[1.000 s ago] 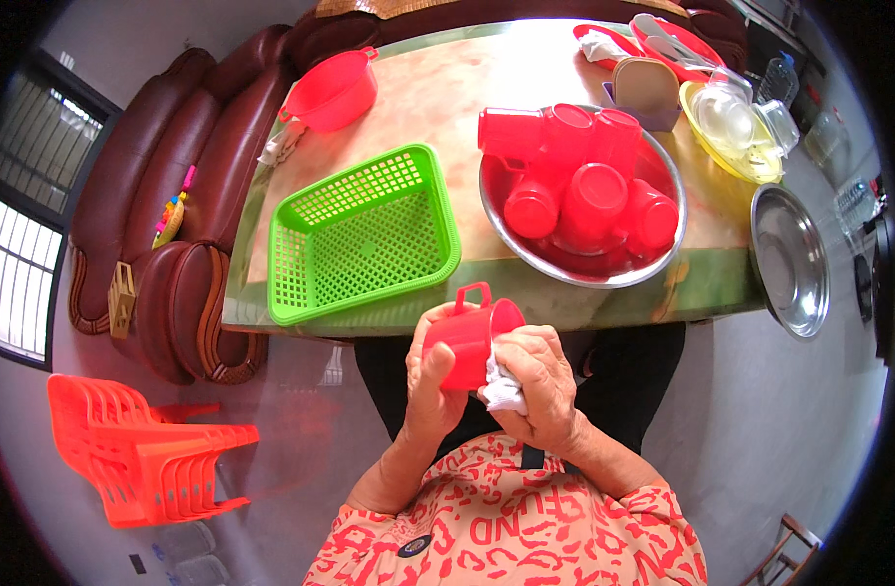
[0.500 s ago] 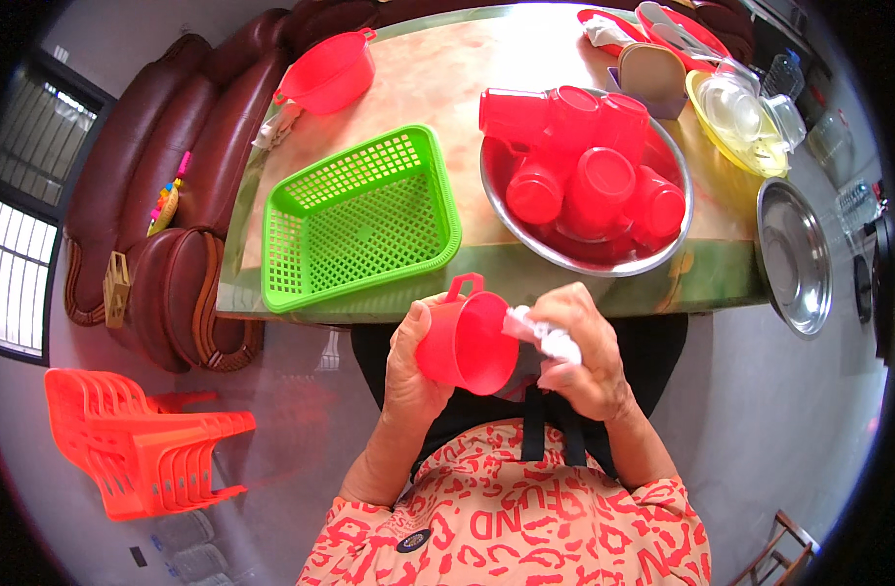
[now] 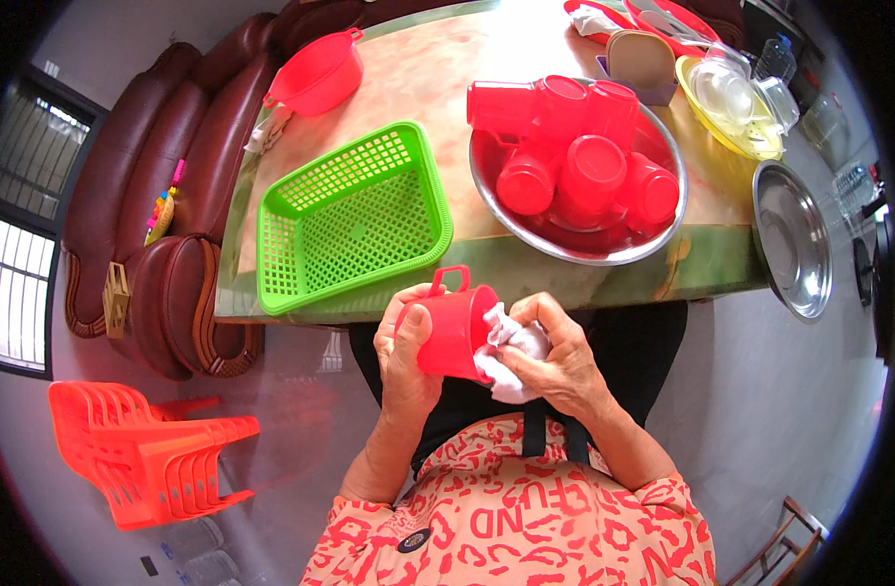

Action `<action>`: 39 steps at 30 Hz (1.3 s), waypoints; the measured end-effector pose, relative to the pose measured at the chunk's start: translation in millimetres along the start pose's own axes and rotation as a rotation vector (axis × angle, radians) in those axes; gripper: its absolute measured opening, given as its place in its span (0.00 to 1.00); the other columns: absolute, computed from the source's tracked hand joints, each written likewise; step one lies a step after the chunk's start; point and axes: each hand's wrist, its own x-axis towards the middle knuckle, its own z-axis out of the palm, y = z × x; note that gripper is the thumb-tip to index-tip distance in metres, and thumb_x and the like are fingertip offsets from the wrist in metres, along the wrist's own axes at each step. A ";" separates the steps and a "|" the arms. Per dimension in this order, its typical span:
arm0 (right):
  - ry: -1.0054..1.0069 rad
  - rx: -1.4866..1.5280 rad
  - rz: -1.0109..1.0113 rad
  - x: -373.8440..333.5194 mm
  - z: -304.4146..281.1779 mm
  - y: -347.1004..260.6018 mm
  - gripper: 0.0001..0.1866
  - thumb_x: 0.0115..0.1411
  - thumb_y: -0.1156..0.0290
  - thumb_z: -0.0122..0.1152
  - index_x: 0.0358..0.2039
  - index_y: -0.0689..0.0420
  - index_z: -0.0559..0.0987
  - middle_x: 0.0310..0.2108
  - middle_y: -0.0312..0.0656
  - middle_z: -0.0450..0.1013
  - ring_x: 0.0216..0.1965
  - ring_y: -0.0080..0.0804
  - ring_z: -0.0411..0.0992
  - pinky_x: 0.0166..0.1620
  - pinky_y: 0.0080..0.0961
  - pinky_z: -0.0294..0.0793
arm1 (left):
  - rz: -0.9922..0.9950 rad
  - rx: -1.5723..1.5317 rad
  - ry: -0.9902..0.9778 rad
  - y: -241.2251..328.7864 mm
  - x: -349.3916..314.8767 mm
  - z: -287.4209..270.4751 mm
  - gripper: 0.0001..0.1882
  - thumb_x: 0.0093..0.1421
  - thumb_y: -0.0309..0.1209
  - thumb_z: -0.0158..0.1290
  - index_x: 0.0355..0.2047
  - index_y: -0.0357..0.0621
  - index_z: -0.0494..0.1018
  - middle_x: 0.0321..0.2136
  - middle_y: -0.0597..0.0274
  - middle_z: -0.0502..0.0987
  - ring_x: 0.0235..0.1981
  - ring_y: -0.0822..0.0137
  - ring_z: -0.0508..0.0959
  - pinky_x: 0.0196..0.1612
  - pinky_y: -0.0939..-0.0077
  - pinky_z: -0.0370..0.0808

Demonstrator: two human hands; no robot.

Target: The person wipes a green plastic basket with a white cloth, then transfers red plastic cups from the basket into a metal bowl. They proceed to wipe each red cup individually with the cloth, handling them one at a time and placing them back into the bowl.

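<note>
A red plastic mug (image 3: 449,337) lies tilted in my left hand (image 3: 408,354), its handle pointing up and its mouth facing right. My left fingers wrap round its base end, thumb along the side. My right hand (image 3: 560,359) grips a crumpled white cloth (image 3: 514,354), which presses against the mug's rim. Just beyond my hands, a green plastic basket (image 3: 354,217) stands on the table with nothing in it. To its right, a metal basin (image 3: 576,256) holds several red mugs (image 3: 592,171), piled mostly bottoms up.
On the marbled table (image 3: 418,68) stand a red colander-like bowl (image 3: 320,73), a yellow basket (image 3: 701,103) of clear containers and red trays (image 3: 662,29). An empty steel basin (image 3: 791,244) sits right of the table. Stacked orange chairs (image 3: 140,449) and a brown sofa (image 3: 125,176) are at left.
My right hand has brought the cloth leftward onto the mug's rim, and the cloth is more spread out. The mug has turned so its mouth faces further right.
</note>
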 end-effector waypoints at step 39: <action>0.031 0.717 0.313 -0.6 14.9 -28.3 0.12 0.61 0.69 0.61 0.44 0.58 0.73 0.23 0.29 0.68 0.20 0.12 0.64 0.21 0.13 0.64 | 0.347 0.388 -0.018 -17.0 -6.1 -2.7 0.27 0.55 0.39 0.62 0.48 0.37 0.65 0.44 0.56 0.74 0.45 0.69 0.73 0.51 0.73 0.70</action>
